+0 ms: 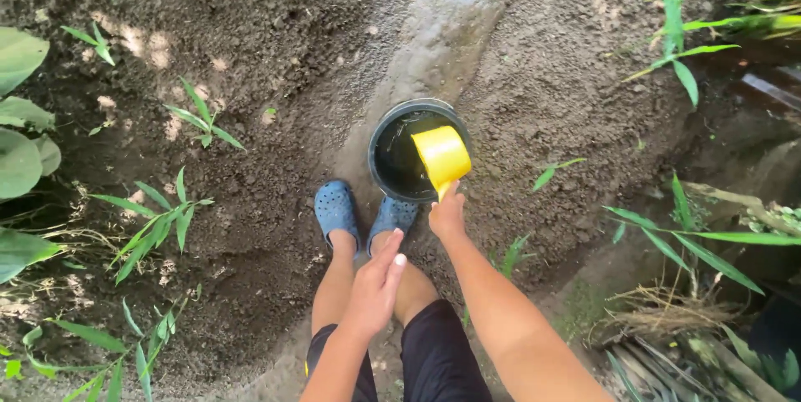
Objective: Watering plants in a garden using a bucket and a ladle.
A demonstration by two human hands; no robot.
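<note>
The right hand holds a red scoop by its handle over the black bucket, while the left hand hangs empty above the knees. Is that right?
Not quite: the scoop is yellow, not red, as the head view shows. The rest stands: the right hand grips its handle over the black bucket, and the left hand hangs empty above the knees.

Bare wet furrow [434, 26] runs up from black bucket [385, 170], open, nothing in it. Soil beds both sides mostly open w/ small seedlings [200, 118] left, one more [677, 43] upper right. Bucket mouth half taken by yellow scoop [442, 156] held in right hand [448, 217]. Blue clogs [336, 208] touch bucket's near rim. Left hand [377, 285] hangs open over the knees. Big leaves [18, 151] crowd left edge.
</note>
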